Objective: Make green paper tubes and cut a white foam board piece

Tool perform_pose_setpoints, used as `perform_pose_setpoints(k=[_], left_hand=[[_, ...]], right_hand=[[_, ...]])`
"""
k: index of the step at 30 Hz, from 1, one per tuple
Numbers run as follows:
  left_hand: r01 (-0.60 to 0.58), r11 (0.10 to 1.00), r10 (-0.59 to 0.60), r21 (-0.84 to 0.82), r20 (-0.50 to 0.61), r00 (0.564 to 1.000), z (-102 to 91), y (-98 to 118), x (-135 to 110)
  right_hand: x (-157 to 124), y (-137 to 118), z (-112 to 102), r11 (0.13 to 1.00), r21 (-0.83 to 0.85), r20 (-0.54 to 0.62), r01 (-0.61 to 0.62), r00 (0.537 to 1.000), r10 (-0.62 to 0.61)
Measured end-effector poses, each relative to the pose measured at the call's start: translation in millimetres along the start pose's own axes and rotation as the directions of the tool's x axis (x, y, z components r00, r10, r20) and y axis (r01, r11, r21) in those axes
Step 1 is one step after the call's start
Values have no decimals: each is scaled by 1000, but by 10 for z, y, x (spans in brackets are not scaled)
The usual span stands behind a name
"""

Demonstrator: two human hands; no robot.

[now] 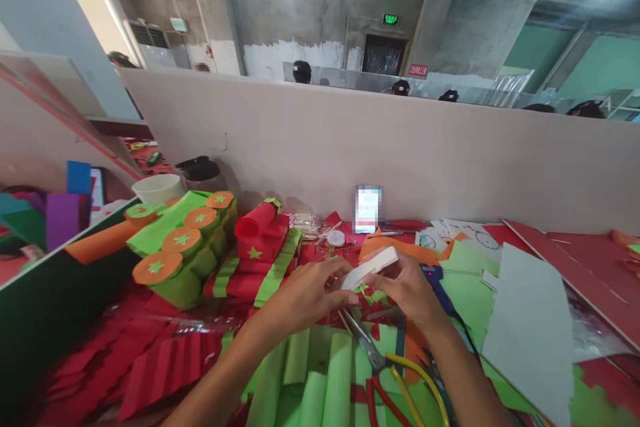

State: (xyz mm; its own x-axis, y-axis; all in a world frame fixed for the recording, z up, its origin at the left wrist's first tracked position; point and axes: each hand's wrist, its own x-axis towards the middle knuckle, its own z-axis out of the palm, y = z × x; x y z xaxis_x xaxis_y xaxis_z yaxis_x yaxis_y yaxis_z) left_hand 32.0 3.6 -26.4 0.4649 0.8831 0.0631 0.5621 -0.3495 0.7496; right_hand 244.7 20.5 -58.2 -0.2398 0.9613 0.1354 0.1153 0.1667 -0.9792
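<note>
Thumb and fingers of the left hand [313, 290] pinch the near left end of a slim white piece [373, 267], while the right hand [409, 280] grips it toward its far right end, thumb on the near side and the other fingers partly hidden behind. The white piece is tilted, held up between the two hands near the middle of the scene; I cannot tell what it is made of. Nearer, scissors [373, 351] with red and yellow handles lie with their tips pointing toward the hands. Left of them, pale green rolls [339, 377] lie side by side. Left of the left hand sits a red model [260, 250] with green bands, and farther left a row of green tubes [187, 287] with orange, starred ends. Red folded sheets [165, 367] cover the near left. A white bowl [159, 189] stands far left. On the far side, a lit phone [368, 211] stands upright by a pale partition [425, 153]. A blue tool [433, 273] lies just right of the right hand, and a large white sheet [530, 320] lies farther right, over green sheets [467, 283]
</note>
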Motion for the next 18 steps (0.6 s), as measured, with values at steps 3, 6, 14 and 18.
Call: perform_pose_setpoints(k=[3, 6, 14, 18], left_hand=[[-5, 999, 6, -47, 23, 1000, 0, -29, -15], [42, 999, -42, -4, 23, 999, -22, -105, -39], [331, 706, -325, 626, -129, 937, -51, -113, -129], [327, 745, -295, 581, -152, 943, 68, -182, -122]], right_hand=[[22, 28, 13, 1000, 20, -32, 1, 999, -1], [32, 44, 9, 998, 60, -83, 7, 997, -2], [13, 45, -20, 997, 73, -98, -24, 995, 31], [11, 57, -15, 998, 55, -72, -37, 997, 41]])
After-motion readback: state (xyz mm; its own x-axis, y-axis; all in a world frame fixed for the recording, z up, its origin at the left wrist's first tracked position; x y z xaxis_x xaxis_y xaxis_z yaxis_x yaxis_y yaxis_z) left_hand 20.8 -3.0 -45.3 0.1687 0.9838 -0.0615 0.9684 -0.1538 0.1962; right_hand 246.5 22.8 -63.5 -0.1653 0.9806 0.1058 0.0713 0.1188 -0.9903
